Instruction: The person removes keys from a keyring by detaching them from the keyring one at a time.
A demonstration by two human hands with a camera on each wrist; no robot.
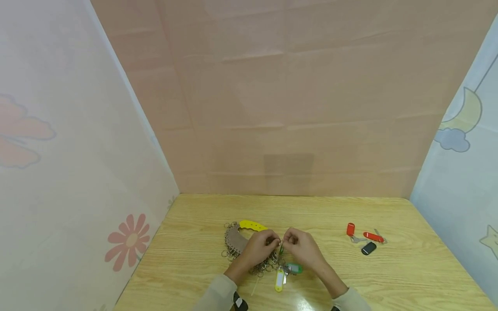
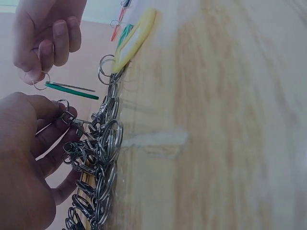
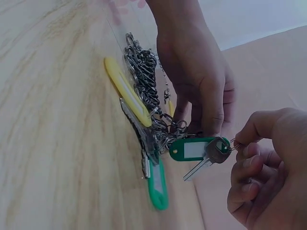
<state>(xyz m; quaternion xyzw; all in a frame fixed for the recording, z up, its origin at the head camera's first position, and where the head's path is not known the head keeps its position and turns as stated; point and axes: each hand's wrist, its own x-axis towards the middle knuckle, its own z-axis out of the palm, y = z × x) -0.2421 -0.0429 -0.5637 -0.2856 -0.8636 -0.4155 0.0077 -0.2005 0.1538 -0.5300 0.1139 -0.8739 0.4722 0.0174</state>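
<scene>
My right hand pinches a split ring between thumb and forefinger. A green key tag and a silver key dangle from that ring. Close beside it, the fingertips of my left hand pinch a small metal clasp with a ring. This clasp belongs to a curved brown key holder with a yellow handle, its edge lined with many metal rings and clasps. A yellow key tag, another green tag and keys lie at the holder's near edge, partly overlapping.
On the right of the wooden table lie a red key tag, a second red tag and a black tag, with keys. Patterned sheets stand at both sides, and a plain backdrop rises behind.
</scene>
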